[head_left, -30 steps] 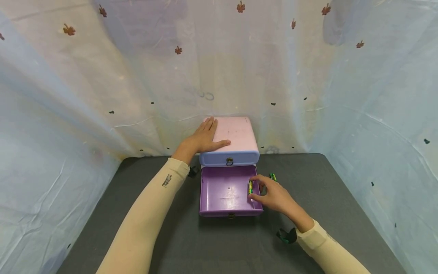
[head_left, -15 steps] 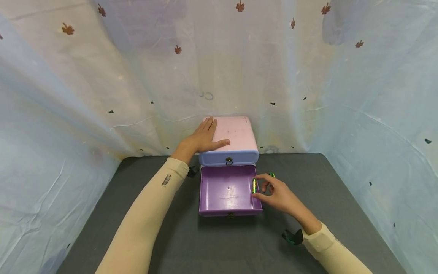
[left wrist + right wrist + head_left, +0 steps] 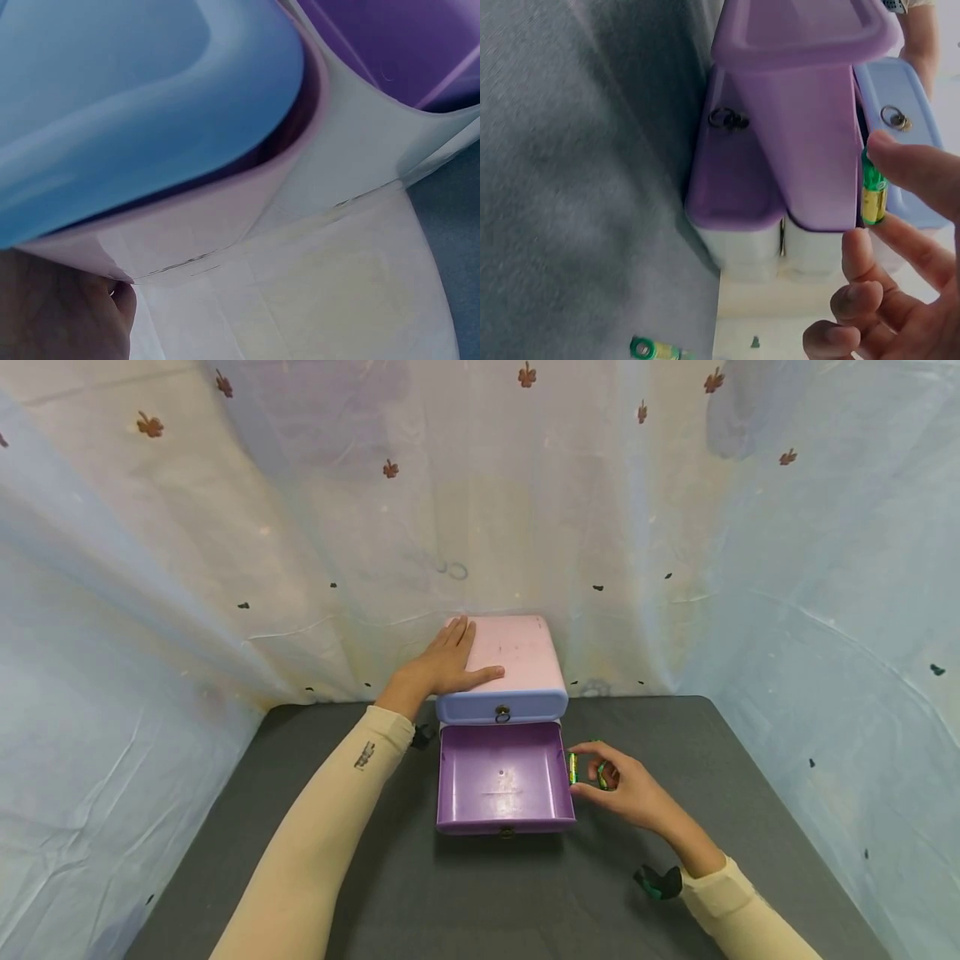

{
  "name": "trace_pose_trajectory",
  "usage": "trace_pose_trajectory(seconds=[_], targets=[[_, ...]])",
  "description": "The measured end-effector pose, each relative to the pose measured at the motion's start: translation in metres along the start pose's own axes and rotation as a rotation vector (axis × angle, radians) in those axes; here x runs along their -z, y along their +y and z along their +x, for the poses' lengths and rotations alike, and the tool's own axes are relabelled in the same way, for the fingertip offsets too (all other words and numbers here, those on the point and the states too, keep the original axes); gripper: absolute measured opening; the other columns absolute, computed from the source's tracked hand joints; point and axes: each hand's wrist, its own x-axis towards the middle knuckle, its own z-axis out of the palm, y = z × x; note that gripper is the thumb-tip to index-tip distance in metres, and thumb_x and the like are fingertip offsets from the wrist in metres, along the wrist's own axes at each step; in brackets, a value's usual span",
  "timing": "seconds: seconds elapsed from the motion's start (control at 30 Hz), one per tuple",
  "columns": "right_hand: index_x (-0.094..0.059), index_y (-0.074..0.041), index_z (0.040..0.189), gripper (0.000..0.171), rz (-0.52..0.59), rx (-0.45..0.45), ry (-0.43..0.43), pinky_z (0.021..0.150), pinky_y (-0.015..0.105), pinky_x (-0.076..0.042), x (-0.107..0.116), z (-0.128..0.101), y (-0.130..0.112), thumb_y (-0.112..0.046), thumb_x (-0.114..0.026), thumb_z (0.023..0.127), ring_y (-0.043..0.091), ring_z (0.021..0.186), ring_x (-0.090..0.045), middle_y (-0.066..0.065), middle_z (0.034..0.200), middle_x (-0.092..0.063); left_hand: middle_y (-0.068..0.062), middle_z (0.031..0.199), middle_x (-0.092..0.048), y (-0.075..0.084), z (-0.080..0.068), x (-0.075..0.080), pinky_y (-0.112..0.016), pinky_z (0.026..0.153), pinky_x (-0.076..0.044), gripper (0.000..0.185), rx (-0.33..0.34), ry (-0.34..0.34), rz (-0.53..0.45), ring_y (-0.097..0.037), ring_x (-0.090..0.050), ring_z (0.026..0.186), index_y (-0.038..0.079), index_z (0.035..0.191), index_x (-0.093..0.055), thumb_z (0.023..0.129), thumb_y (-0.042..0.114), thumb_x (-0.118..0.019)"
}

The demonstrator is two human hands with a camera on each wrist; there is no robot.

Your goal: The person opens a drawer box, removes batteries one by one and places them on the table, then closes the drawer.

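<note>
Battery, slim green-and-yellow cylinder (image 3: 573, 768), pinched end to end between thumb and forefinger of the right hand (image 3: 632, 790); long axis set from 12 to 6 o'clock; held just beside the 3 o'clock wall of a pulled-out, glossy purple plastic drawer (image 3: 476, 777); smooth, round-cornered pink cabinet top (image 3: 522, 647), covered toward 9 o'clock by the left hand (image 3: 446, 668), fingers straight, thumb spread.

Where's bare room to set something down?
The dark table looks bare in front of the open purple drawer, between left sleeve and right sleeve, and right of the right hand. The drawer's floor looks bare too. It's crowded by the drawer's right wall, where that hand pinches a battery near another battery.
</note>
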Motion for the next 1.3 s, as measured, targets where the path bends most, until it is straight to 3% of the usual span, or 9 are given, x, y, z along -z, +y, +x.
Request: trace_pose_trajectory(seconds=[0.2, 0.4, 0.73, 1.0, 1.3], targets=[[-0.067, -0.013, 0.137, 0.049, 0.020, 0.025, -0.012, 0.059, 0.025, -0.040, 0.003, -0.004, 0.010, -0.019, -0.088, 0.093, 0.007, 0.065, -0.042, 0.004, 0.091, -0.061, -0.022, 0.178, 0.011, 0.002, -0.002, 0.000, -0.041, 0.134, 0.005, 0.118, -0.004, 0.006, 0.003, -0.033, 0.013, 0.166, -0.001, 0.171, 0.003, 0.100, 0.081, -0.043], [-0.066, -0.013, 0.137, 0.049, 0.055, 0.054, -0.014, 0.058, 0.026, -0.040, 0.006, -0.007, 0.019, -0.015, -0.087, 0.093, 0.018, 0.065, -0.044, 0.010, 0.092, -0.062, -0.023, 0.178, 0.009, 0.002, -0.003, 0.000, -0.041, 0.135, 0.004, 0.116, -0.007, 0.024, -0.002, -0.034, 0.011, 0.166, -0.002, 0.171, 0.001, 0.101, 0.078, -0.046], [-0.065, -0.012, 0.138, 0.047, 0.035, 0.026, -0.041, 0.059, 0.026, -0.042, 0.011, -0.008, 0.035, -0.016, -0.085, 0.095, 0.006, 0.067, -0.044, 0.000, 0.091, -0.061, -0.025, 0.178, 0.008, 0.002, -0.003, 0.002, -0.041, 0.134, 0.006, 0.114, -0.010, 0.004, 0.015, -0.036, 0.011, 0.166, -0.003, 0.170, 0.001, 0.102, 0.075, -0.047], [-0.064, -0.004, 0.140, 0.051, 0.010, 0.010, -0.043, 0.060, 0.026, -0.043, 0.015, -0.008, 0.046, -0.017, -0.085, 0.095, 0.006, 0.068, -0.046, 0.001, 0.092, -0.061, -0.024, 0.178, 0.009, 0.002, -0.003, 0.003, -0.040, 0.134, 0.006, 0.115, -0.012, 0.003, 0.007, -0.035, 0.011, 0.166, -0.003, 0.170, 0.001, 0.102, 0.076, -0.045], [-0.063, -0.005, 0.141, 0.052, 0.000, -0.001, -0.052, 0.060, 0.027, -0.044, 0.019, -0.008, 0.060, -0.018, -0.084, 0.096, 0.007, 0.068, -0.048, 0.000, 0.092, -0.062, -0.023, 0.178, 0.008, 0.003, -0.003, 0.004, -0.041, 0.135, 0.005, 0.114, -0.011, 0.004, 0.012, -0.035, 0.010, 0.166, -0.002, 0.170, 0.001, 0.102, 0.077, -0.045]])
